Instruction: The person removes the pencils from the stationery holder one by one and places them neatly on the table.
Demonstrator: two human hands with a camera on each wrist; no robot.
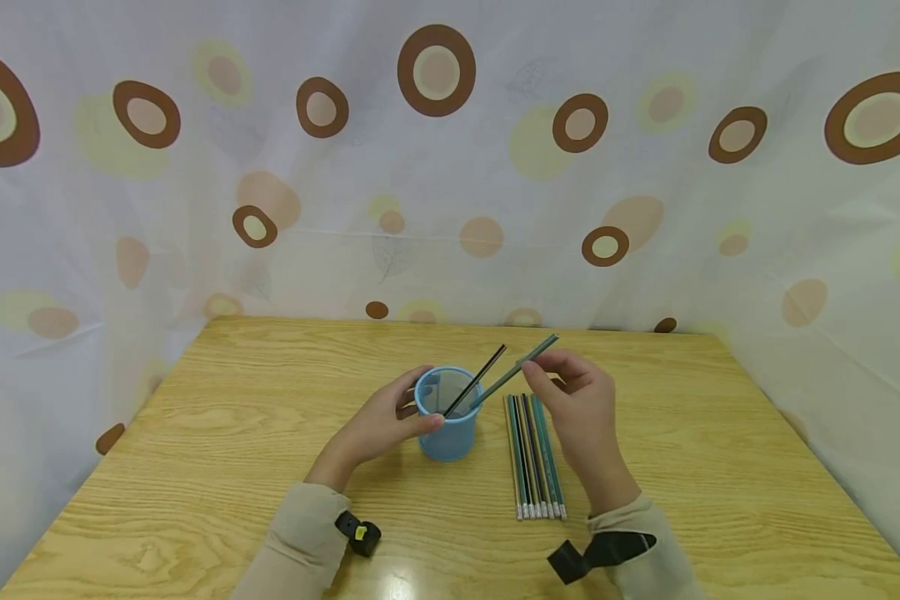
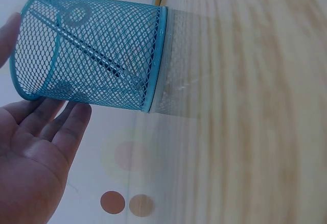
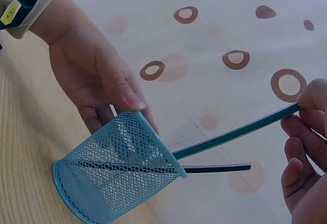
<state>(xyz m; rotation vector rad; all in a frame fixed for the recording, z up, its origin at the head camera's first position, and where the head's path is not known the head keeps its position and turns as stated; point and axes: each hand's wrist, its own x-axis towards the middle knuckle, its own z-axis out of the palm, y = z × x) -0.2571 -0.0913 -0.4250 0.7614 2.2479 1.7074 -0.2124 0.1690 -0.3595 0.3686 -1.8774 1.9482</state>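
A light blue mesh pencil cup (image 1: 450,443) stands on the table, and my left hand (image 1: 381,423) grips it near the rim, thumb on the near side and fingers round the far side. Inside leans a dark pencil (image 1: 489,367), its upper end sticking out over the rim to the right. My right hand (image 1: 583,410) pinches a green pencil (image 3: 236,132) near its upper end between thumb and fingertips. That pencil slants down to the left, its lower end within the cup's mouth. In the left wrist view the dark pencil shows through the mesh, reaching toward the cup's base.
Right of the cup, several pencils (image 1: 527,458) in green, dark and yellowish colours lie side by side, their eraser ends toward me. The wooden table (image 1: 270,383) ends at a patterned curtain (image 1: 480,192) behind and at both sides.
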